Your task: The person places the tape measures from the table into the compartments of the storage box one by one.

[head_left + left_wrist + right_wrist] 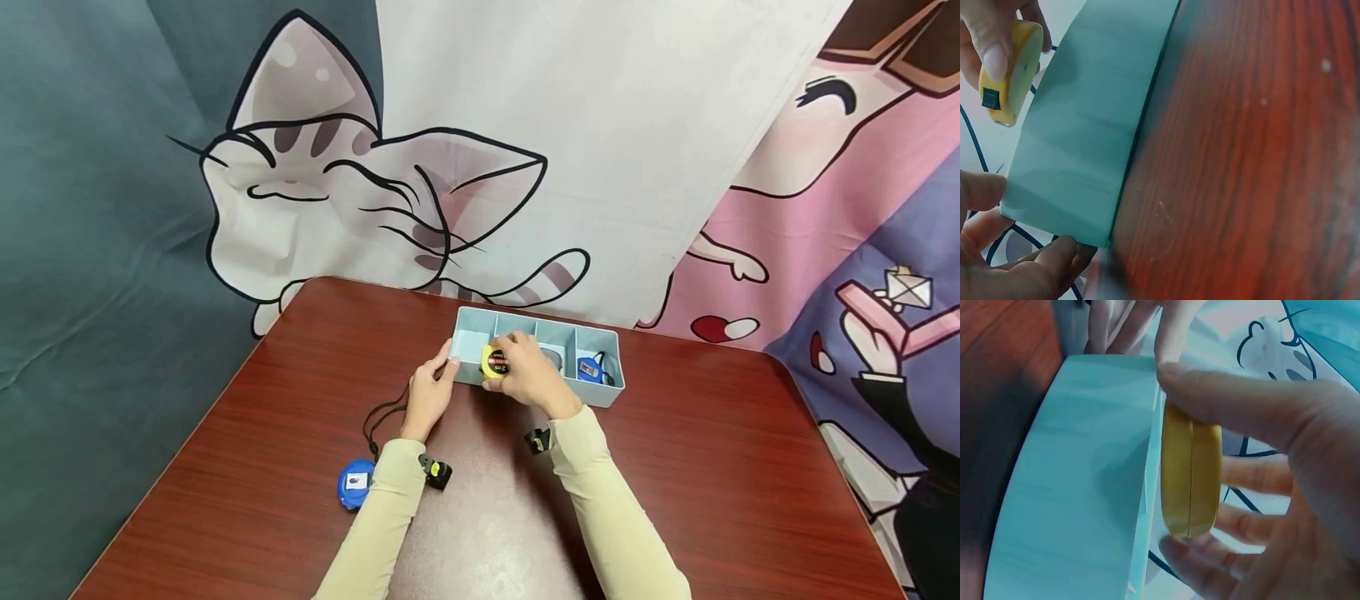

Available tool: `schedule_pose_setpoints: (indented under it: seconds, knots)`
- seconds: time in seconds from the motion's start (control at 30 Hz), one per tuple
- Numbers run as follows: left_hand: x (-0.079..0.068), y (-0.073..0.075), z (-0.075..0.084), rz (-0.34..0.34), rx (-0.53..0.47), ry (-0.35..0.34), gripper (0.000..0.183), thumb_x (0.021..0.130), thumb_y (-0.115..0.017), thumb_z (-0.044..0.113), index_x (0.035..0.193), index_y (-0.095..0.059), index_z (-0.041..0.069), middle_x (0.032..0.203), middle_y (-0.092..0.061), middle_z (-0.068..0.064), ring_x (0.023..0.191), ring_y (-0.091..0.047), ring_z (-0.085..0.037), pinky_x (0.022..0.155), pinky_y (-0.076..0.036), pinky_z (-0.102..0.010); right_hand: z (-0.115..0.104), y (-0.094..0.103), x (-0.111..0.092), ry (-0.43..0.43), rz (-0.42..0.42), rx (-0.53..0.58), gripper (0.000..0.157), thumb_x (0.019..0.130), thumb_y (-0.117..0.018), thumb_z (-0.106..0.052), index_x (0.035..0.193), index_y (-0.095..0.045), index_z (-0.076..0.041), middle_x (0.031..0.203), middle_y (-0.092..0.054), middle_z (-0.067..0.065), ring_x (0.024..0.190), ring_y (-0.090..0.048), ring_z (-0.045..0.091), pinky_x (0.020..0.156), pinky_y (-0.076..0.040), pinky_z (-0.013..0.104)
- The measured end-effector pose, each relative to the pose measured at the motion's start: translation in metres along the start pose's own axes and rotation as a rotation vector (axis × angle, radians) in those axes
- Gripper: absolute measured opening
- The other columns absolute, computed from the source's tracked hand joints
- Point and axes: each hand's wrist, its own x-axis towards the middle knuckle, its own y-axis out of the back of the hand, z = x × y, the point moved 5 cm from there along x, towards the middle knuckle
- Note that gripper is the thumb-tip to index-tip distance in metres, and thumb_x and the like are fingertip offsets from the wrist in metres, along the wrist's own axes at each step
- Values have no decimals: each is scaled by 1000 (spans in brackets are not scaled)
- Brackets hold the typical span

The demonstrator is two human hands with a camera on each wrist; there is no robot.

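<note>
A yellow tape measure point(495, 362) is pinched between the thumb and fingers of my right hand point(529, 377). In the right wrist view the yellow case point(1190, 475) stands edge-on just above the box rim. The pale blue box point(600, 395) has a row of compartments. My left hand point(430, 396) grips its left end, thumb at the rim and fingers round the end wall point(1060, 219). A blue tape measure with a dark cord point(590, 370) lies in the rightmost compartment. Beside it, a grey rounded thing point(552, 358) shows in the neighbouring compartment, partly behind my right hand.
A round blue case point(354, 484) with a white label lies on the wooden table point(262, 467) beside my left forearm. Its black cord point(372, 425) runs up toward my left hand. A cartoon-printed cloth point(600, 125) hangs behind the table's back edge.
</note>
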Motion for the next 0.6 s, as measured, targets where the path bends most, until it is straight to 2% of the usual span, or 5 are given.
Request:
schedule_pose_setpoints:
  seconds: [0.23, 0.4, 0.6]
  knots:
    - [1, 1, 0, 8, 1, -26, 42, 94, -52, 32, 135, -49, 24, 133, -50, -7, 119, -50, -18, 96, -42, -40, 8, 4, 13, -53, 8, -18, 55, 71, -79, -28, 118, -58, -7, 114, -52, 12, 99, -46, 27, 73, -45, 38]
    - [1, 0, -1, 5, 3, -12, 43, 94, -51, 34, 135, -48, 25, 133, -50, -6, 118, -51, -17, 95, -43, -39, 15, 1, 19, -95, 12, 31, 55, 71, -79, -29, 117, -58, -7, 114, -51, 13, 96, -44, 26, 71, -44, 36]
    - [0, 0, -2, 2, -4, -21, 43, 94, -51, 34, 136, -47, 25, 134, -49, -6, 118, -50, -19, 94, -43, -39, 21, 0, 25, -105, 27, 84, 60, 72, -78, -32, 121, -56, -4, 114, -51, 15, 97, -46, 29, 77, -44, 37]
